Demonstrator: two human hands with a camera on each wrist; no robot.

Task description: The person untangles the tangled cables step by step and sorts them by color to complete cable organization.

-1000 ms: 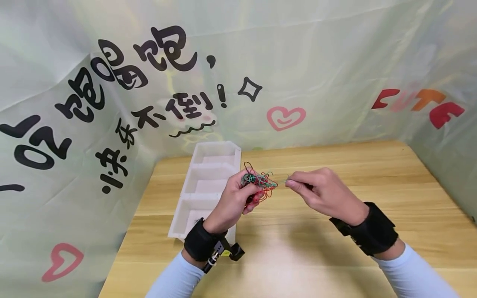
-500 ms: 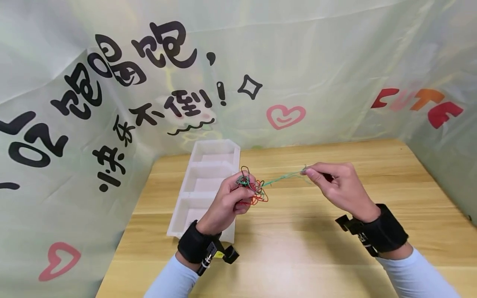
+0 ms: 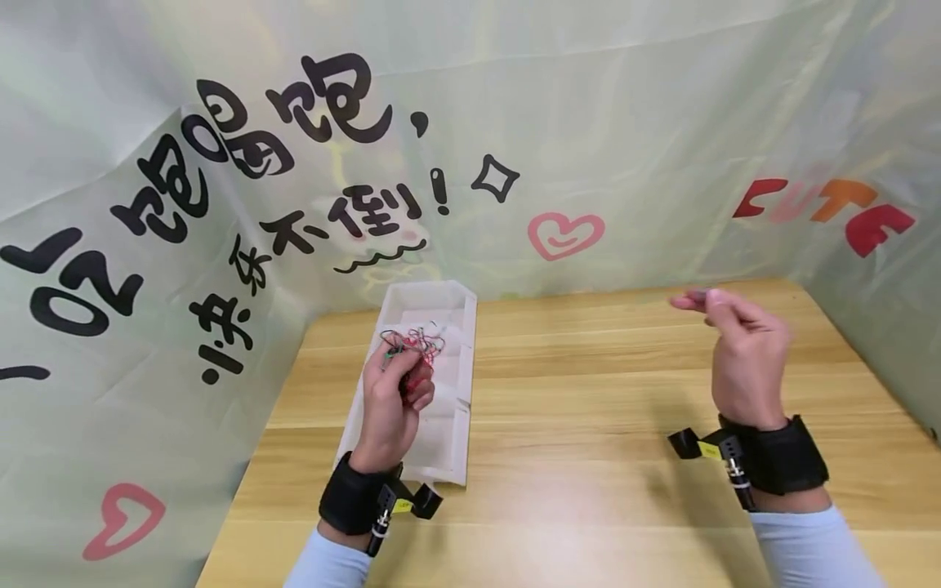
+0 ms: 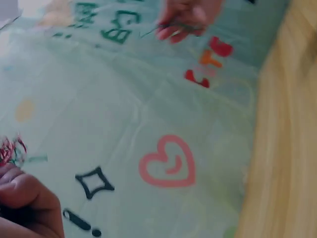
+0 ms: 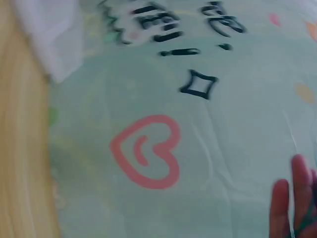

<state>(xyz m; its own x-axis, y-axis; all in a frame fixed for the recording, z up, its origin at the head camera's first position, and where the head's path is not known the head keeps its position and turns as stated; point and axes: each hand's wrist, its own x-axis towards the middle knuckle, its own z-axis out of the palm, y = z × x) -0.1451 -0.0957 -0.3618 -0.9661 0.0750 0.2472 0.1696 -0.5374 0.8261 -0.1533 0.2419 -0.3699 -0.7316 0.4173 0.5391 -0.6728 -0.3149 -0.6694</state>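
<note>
My left hand (image 3: 391, 412) grips a tangle of thin red, black and green strands (image 3: 416, 340) above the white three-compartment tray (image 3: 465, 359). Loops stick out past the thumb; part of the bundle is hidden in the palm. Whether the strands are wire or cord I cannot tell. Well off to the right, my right hand (image 3: 748, 359) is raised above the table, thumb against the fingers. A dark green strand (image 4: 182, 26) lies across that hand in the left wrist view. Beside the right fingers (image 5: 280, 203), a green strand (image 5: 301, 229) also shows in the right wrist view.
The tray stands on the wooden table (image 3: 573, 457) at the left, near the back. A printed fabric sheet (image 3: 632, 163) closes off the back and both sides. Black straps with small cameras sit on both wrists.
The right hand has drawn green strands out of the tangle, and they no longer span the two hands. It has moved right and up. The left hand has shifted left over the tray.
</note>
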